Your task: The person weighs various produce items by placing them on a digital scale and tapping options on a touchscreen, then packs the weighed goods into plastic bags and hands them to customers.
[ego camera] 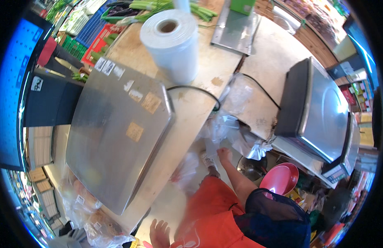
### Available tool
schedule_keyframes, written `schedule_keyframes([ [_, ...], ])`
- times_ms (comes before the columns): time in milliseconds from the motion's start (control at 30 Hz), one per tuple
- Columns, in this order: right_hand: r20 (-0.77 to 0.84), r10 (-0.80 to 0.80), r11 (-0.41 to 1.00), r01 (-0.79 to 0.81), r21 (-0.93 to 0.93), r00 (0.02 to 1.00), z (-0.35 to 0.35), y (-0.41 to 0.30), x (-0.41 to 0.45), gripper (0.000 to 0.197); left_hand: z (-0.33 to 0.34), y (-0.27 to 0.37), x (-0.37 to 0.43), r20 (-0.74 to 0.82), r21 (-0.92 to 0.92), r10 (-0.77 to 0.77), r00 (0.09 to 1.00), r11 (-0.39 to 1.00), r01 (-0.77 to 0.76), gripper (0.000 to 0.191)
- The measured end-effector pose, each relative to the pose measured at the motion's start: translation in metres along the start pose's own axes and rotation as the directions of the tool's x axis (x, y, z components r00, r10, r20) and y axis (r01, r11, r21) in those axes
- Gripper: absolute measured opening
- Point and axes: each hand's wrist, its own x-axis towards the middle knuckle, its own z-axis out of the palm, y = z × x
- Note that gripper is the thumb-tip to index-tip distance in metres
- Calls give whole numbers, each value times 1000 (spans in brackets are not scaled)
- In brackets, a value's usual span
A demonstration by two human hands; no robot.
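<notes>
My right hand (224,155) reaches forward with curled fingers and appears to pinch the lower edge of a thin clear plastic bag (212,145). More clear plastic bags (220,125) hang from the counter edge just beyond it. My left hand (159,233) is low in the view in front of the apron, fingers spread and holding nothing. To its upper left, the steel platform of a weighing scale (117,136) covers much of the counter (182,124). A large roll of clear plastic bags (176,52) stands upright behind the scale.
A second scale (323,105) stands on the right-hand counter (266,77). Black cables cross both counters. Below are a dark pan (252,167) and pink bowls (278,179). Filled plastic bags (101,224) sit at lower left. Vegetable crates (100,43) stand at the back left.
</notes>
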Motion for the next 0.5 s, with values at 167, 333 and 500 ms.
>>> schedule_keyframes([
  [167, -125, -589, 770, 601, 211, 798, -183, -166, -69, 18, -4, -11, 9, -33, 43, -39, 999, 998, 40, 67],
  [333, -521, -546, 759, 651, 24, 656, -307, -243, -12, 17, 38, -3, 20, 227, 77, 7, 974, 997, -25, 55],
  [500, -557, -588, 424, 810, 405, 586, -371, -270, -134, 13, 47, 20, 14, 343, 448, 233, 910, 810, -377, 62],
])
